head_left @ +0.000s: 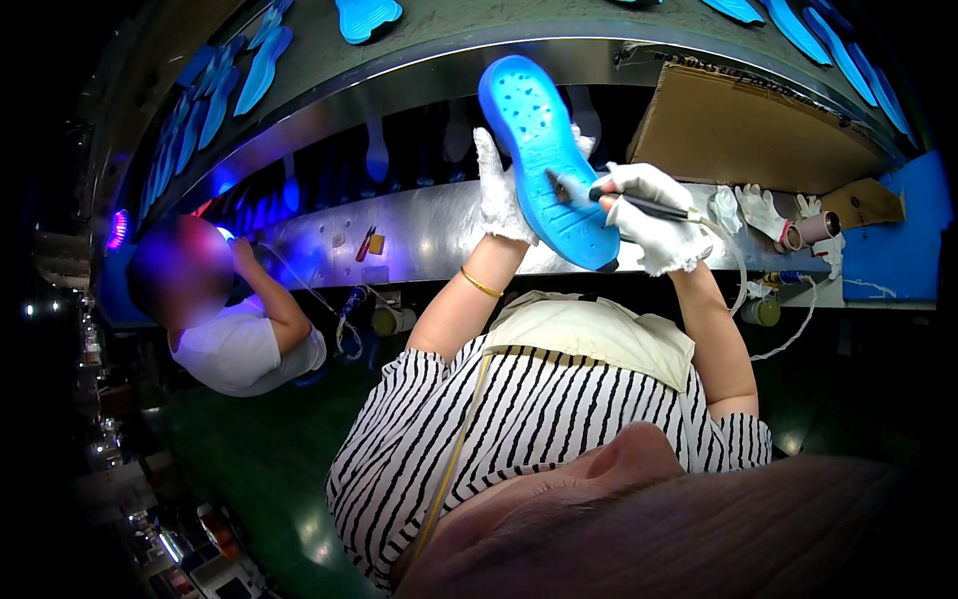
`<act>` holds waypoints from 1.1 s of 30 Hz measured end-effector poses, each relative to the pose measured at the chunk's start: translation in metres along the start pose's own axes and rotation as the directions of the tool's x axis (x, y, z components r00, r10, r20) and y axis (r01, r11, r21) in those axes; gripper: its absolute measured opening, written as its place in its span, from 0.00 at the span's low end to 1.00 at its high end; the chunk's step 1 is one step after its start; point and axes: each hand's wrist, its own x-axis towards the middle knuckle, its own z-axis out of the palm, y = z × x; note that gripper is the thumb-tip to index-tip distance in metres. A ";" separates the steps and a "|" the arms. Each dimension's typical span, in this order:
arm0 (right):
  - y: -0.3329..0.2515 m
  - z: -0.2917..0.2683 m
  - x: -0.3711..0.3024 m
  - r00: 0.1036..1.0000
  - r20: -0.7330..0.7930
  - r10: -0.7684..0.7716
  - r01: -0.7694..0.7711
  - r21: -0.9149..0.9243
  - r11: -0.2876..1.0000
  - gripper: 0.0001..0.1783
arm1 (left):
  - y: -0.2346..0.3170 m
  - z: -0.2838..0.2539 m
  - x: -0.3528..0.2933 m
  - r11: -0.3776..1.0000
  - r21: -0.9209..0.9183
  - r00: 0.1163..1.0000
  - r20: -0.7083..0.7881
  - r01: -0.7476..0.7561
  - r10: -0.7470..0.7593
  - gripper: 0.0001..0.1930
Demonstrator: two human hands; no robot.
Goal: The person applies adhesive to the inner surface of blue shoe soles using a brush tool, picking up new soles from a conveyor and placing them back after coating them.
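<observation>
A bright blue shoe sole [539,125] is held up at a slant over the metal bench, with small holes near its far end. My left hand [501,195], in a white glove, grips its left edge; the thumb shows and fingertips peek out on the far side. In my gloved right hand [659,215] is a brush [644,207] with a dark handle. Its blurred bristles lie over the middle of the sole's face. Beside my right wrist, a pale hose [740,270] curves down.
More blue soles [263,70] rest on the greenish belt [449,25] beyond the metal ledge. A cardboard sheet [738,130] leans at right, near spare white gloves [760,210] and a tape roll [820,228]. At left sits another person [244,344]. A yellow block [376,244] lies on the bench.
</observation>
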 end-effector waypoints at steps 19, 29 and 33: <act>0.016 0.020 -0.015 0.978 -0.117 -0.172 0.188 0.144 0.972 0.07 | -0.010 0.019 0.011 0.949 0.294 0.985 0.153 -0.118 0.075 0.53; 0.014 0.017 -0.013 0.987 -0.019 -0.160 0.160 0.195 0.968 0.07 | 0.003 0.025 0.015 0.965 0.223 0.968 0.235 -0.138 0.084 0.50; 0.005 0.012 -0.012 0.992 0.105 -0.068 0.049 0.176 0.983 0.08 | 0.014 0.028 0.013 0.962 0.251 0.980 0.192 -0.107 0.059 0.52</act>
